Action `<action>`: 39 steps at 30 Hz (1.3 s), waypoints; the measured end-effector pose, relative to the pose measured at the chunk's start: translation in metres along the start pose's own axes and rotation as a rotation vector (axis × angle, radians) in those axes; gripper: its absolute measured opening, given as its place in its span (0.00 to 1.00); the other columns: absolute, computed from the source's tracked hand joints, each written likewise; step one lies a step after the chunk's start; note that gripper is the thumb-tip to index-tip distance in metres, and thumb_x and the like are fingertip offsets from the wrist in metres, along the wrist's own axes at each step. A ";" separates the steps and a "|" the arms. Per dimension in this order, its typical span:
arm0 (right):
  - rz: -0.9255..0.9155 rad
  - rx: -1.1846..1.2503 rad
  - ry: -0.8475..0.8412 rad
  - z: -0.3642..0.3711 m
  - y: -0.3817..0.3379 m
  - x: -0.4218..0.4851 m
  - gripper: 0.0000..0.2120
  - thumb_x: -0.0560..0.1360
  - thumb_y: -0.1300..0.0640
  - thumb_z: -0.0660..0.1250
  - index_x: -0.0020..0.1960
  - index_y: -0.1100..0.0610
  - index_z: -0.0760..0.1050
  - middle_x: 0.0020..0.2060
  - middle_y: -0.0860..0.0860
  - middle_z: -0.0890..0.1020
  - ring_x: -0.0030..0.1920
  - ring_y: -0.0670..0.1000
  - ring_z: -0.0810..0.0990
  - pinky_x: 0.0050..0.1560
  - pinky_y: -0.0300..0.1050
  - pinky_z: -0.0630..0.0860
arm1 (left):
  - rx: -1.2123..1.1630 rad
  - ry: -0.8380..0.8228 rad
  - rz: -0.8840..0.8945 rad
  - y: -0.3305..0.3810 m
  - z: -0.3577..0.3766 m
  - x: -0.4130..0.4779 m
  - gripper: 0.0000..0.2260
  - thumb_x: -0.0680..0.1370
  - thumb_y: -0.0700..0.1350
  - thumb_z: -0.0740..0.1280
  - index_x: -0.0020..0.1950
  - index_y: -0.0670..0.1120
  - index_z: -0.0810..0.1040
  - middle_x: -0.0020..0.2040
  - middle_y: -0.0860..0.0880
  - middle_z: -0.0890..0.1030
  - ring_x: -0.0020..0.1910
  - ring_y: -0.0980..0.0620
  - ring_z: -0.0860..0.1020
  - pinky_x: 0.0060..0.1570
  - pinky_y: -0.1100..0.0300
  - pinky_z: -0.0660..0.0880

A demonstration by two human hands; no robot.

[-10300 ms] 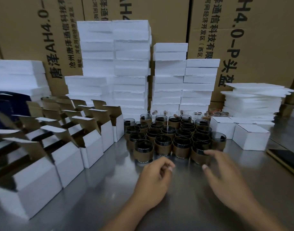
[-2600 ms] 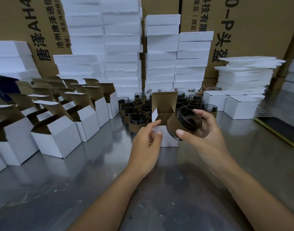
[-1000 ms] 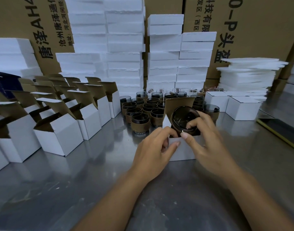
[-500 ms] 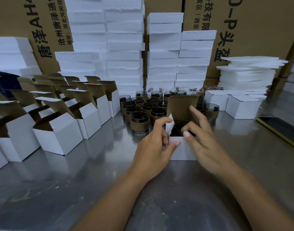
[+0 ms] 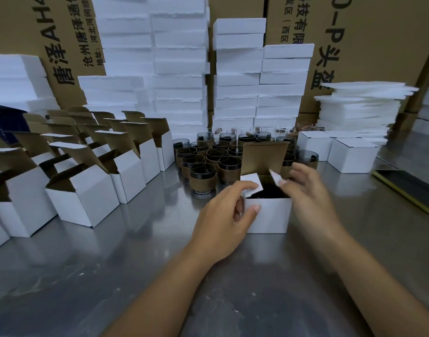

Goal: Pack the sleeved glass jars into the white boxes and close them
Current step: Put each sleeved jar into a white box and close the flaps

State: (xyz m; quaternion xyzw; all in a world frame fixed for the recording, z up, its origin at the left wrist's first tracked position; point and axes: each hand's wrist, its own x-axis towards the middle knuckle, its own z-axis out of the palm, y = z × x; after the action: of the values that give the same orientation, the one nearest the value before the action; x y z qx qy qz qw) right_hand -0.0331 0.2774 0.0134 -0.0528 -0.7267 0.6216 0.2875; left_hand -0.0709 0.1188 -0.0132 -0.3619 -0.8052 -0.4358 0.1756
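A small white box (image 5: 269,216) stands open on the steel table in front of me, its brown-lined lid (image 5: 264,158) upright. A dark glass jar (image 5: 267,190) sits inside it, only its top showing. My left hand (image 5: 227,214) holds the box's left wall, thumb on the front and forefinger on the left side flap (image 5: 250,182). My right hand (image 5: 306,190) touches the right side flap (image 5: 274,177) with its fingertips. Behind the box stands a cluster of several sleeved jars (image 5: 203,177).
Rows of open white boxes (image 5: 87,190) fill the left side. Two closed boxes (image 5: 352,155) sit at the right, a phone (image 5: 410,188) beyond them. Foam stacks (image 5: 237,76) and cartons (image 5: 379,37) line the back.
The jar has gone from my right hand down into the box. Both hands have shifted to the side flaps, which now tilt inward.
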 end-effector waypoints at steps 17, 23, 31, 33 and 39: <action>0.132 0.130 -0.129 -0.006 0.002 0.004 0.09 0.78 0.62 0.62 0.47 0.49 0.77 0.49 0.47 0.82 0.42 0.39 0.82 0.39 0.36 0.74 | -0.283 0.062 -0.161 0.006 -0.002 0.004 0.10 0.79 0.48 0.63 0.55 0.59 0.64 0.38 0.48 0.76 0.38 0.48 0.76 0.42 0.42 0.76; 0.153 0.043 -0.130 -0.006 -0.002 0.002 0.25 0.70 0.30 0.54 0.48 0.47 0.78 0.52 0.44 0.81 0.53 0.43 0.78 0.57 0.46 0.71 | -0.292 0.021 -0.155 0.006 -0.004 0.004 0.08 0.81 0.49 0.57 0.58 0.60 0.70 0.41 0.59 0.77 0.40 0.59 0.75 0.40 0.56 0.76; -0.146 -0.137 -0.152 0.001 0.003 -0.006 0.22 0.61 0.33 0.64 0.47 0.46 0.72 0.47 0.41 0.77 0.46 0.42 0.76 0.43 0.40 0.75 | -0.376 0.072 -0.161 0.012 -0.008 0.004 0.13 0.75 0.61 0.57 0.53 0.56 0.73 0.56 0.53 0.76 0.53 0.64 0.74 0.51 0.70 0.70; -0.162 -0.142 -0.156 0.001 0.005 -0.006 0.22 0.61 0.33 0.63 0.48 0.46 0.71 0.47 0.41 0.77 0.45 0.42 0.77 0.42 0.40 0.76 | -0.441 0.004 -0.191 0.011 -0.007 0.004 0.15 0.73 0.60 0.59 0.55 0.54 0.71 0.56 0.54 0.76 0.56 0.61 0.75 0.53 0.63 0.73; -0.182 -0.129 -0.159 -0.001 0.005 -0.004 0.22 0.62 0.33 0.62 0.47 0.47 0.71 0.45 0.42 0.77 0.41 0.38 0.76 0.35 0.35 0.75 | -0.499 -0.033 -0.182 0.009 -0.008 0.005 0.13 0.74 0.60 0.58 0.55 0.56 0.69 0.52 0.59 0.78 0.53 0.63 0.76 0.50 0.68 0.72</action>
State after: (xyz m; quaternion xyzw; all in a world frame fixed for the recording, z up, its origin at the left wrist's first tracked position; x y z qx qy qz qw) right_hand -0.0310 0.2776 0.0071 0.0446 -0.7876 0.5471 0.2800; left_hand -0.0677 0.1178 -0.0004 -0.3272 -0.7049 -0.6287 0.0279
